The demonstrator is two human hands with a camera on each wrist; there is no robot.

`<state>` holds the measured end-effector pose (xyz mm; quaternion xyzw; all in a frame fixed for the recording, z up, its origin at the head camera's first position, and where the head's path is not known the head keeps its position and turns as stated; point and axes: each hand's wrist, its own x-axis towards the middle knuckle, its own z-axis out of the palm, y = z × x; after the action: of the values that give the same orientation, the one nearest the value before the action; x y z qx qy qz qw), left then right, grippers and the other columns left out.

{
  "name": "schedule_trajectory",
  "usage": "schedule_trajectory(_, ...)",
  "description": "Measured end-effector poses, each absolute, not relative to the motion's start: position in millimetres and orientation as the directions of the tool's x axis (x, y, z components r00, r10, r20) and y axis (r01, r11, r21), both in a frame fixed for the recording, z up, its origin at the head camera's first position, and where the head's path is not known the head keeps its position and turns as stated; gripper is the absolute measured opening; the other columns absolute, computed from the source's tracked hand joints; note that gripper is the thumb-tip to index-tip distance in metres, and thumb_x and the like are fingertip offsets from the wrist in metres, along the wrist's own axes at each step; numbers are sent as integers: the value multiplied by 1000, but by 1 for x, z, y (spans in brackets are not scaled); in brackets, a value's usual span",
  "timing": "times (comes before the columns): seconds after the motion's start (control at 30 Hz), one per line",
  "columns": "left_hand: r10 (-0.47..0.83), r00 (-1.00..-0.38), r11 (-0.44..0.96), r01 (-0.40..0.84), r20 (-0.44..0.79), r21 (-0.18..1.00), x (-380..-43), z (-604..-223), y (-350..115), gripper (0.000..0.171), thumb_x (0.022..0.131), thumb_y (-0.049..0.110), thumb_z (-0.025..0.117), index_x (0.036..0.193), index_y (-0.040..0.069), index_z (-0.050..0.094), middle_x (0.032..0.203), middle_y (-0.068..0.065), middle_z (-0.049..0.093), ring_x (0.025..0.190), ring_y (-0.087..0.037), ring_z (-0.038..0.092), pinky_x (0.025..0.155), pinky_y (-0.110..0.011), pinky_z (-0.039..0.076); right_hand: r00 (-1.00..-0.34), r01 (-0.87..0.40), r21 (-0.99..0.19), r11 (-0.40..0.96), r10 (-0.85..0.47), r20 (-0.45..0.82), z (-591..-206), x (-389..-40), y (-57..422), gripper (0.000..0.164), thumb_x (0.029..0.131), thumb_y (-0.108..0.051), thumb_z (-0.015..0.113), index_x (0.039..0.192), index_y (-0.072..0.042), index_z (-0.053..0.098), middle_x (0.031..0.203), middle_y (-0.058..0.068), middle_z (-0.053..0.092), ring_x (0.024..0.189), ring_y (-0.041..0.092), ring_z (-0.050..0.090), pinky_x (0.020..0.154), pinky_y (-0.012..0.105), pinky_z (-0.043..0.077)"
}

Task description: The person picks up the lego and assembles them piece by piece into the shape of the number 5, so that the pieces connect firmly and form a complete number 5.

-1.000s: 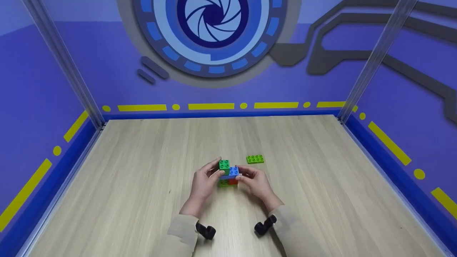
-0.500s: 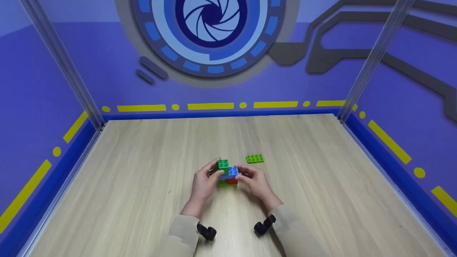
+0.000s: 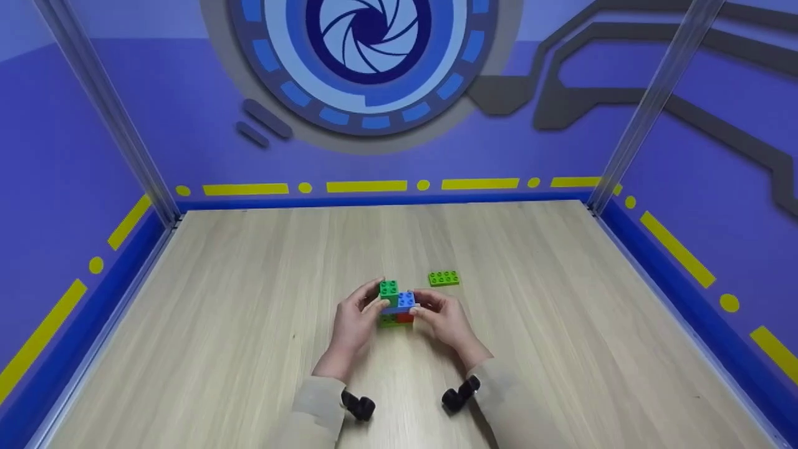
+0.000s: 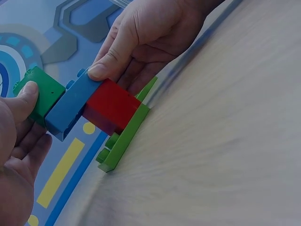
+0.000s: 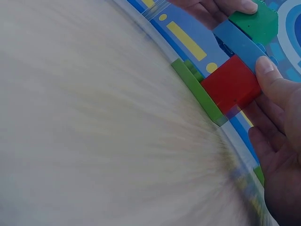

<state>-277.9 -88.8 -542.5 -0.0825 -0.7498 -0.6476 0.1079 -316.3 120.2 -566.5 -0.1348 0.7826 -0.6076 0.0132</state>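
Note:
Between both hands stands a stack of toy building bricks. At its bottom is a light green plate (image 4: 123, 141) on the table, with a red brick (image 4: 114, 104) on one half. A blue brick (image 4: 73, 104) lies across the red one and overhangs to the left. On that overhang sits a dark green brick (image 3: 389, 292). My left hand (image 3: 356, 319) pinches the dark green brick between thumb and fingers. With thumb and fingers, my right hand (image 3: 445, 317) grips the right end of the blue brick. The far sides of the bricks are hidden in the head view.
A loose light green brick (image 3: 444, 278) lies on the wooden table (image 3: 262, 280) just beyond the right hand. Blue printed walls (image 3: 349, 168) enclose the table at the back and sides.

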Motion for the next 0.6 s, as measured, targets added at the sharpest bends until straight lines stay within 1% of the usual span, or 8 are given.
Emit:
schedule_trajectory(0.1,-11,-963,147,266,270,953,-278,-543,-88,46,97,10,70,142,2,60,141,-21,63,135,-37,59,115,-47,48,-967,-183,-956,229,-217,133,-568,-316,121,38,93,-11,76,130,-3,69,126,16,73,118,27,68,101,34,58)
schedule_trajectory(0.2,-7,-965,149,259,263,954,-278,-543,-89,46,98,10,69,142,3,60,142,-20,63,136,-37,58,116,-48,47,-970,-174,-957,233,-208,126,-569,-316,121,38,94,-9,75,131,-2,69,127,17,72,118,29,68,101,37,58)
schedule_trajectory(0.37,-12,-962,217,263,272,940,-277,-539,-89,45,98,13,70,141,5,62,138,-18,66,132,-37,61,113,-50,50,-972,-169,-957,238,-203,121,-568,-316,119,39,94,-7,73,132,0,67,129,18,71,121,31,67,104,42,57)
schedule_trajectory(0.5,2,-952,302,293,307,907,-276,-533,-90,44,97,14,71,139,3,62,135,-19,68,128,-38,64,110,-52,52,-971,-167,-959,227,-205,121,-567,-316,119,39,94,-8,74,132,-1,68,129,18,71,121,31,67,105,41,57)
schedule_trajectory(0.6,15,-949,335,301,315,893,-275,-531,-90,45,97,13,70,139,2,62,135,-19,68,127,-39,64,110,-53,52,-970,-169,-962,214,-211,123,-567,-316,120,40,93,-9,75,131,-1,68,129,18,71,121,30,67,105,38,57)
